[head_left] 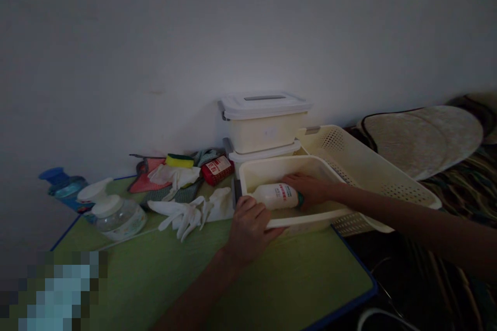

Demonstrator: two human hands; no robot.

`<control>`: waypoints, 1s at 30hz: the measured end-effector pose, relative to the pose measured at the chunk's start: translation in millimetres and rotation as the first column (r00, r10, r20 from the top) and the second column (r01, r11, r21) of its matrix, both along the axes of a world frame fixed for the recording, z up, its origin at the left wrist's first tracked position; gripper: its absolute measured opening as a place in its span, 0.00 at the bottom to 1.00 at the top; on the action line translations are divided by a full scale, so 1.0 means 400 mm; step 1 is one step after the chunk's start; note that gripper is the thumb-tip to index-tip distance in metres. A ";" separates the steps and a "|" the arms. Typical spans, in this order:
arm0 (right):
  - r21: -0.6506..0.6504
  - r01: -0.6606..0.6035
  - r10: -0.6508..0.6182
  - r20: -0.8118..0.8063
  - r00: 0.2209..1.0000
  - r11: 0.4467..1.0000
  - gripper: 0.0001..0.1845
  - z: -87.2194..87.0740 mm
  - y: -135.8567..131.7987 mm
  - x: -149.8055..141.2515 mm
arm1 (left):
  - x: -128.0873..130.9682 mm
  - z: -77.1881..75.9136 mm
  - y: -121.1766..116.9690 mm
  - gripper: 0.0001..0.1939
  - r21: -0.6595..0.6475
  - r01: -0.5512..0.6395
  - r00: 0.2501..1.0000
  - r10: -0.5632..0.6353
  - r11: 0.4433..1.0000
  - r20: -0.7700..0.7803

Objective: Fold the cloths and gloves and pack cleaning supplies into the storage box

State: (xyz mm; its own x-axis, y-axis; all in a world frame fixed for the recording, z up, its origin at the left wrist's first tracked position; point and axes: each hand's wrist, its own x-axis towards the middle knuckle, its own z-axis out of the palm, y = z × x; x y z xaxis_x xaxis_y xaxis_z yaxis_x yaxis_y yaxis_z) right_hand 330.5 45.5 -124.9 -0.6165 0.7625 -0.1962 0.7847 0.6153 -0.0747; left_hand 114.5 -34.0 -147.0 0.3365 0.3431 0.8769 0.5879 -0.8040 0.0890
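A cream plastic storage box without a lid stands on the green table, partly over its right edge. My left hand is closed around the near left corner of its rim, fingers curled over the edge. Inside the box lies a white bottle with red lettering and a dark green cap. My right hand reaches in from the right and grips the bottle at its cap end; some of its fingers are hidden behind the bottle.
Two lidded boxes are stacked behind. A perforated basket sits at right. White gloves, a red packet, a sponge, cloths, clear jars and a blue-capped bottle occupy the left of the table.
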 end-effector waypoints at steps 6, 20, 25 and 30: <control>-0.019 -0.002 0.003 0.043 0.999 1.000 0.36 0.005 0.003 0.001 | 0.000 0.000 -0.001 0.20 0.002 -0.016 1.000 0.016 1.000 -0.002; 0.023 0.017 -0.022 0.223 0.974 1.000 0.34 0.029 0.003 -0.027 | -0.006 0.004 -0.005 0.19 -0.042 -0.114 0.987 0.108 0.993 -0.120; 0.043 0.020 -0.029 0.216 0.976 0.999 0.35 0.032 -0.006 -0.035 | -0.018 0.018 -0.013 0.16 -0.127 -0.131 0.965 0.097 0.983 -0.243; 0.069 0.000 -0.014 0.205 0.979 0.998 0.38 0.075 -0.022 -0.051 | -0.050 0.027 -0.039 0.11 -0.191 -0.080 0.972 0.033 0.978 -0.235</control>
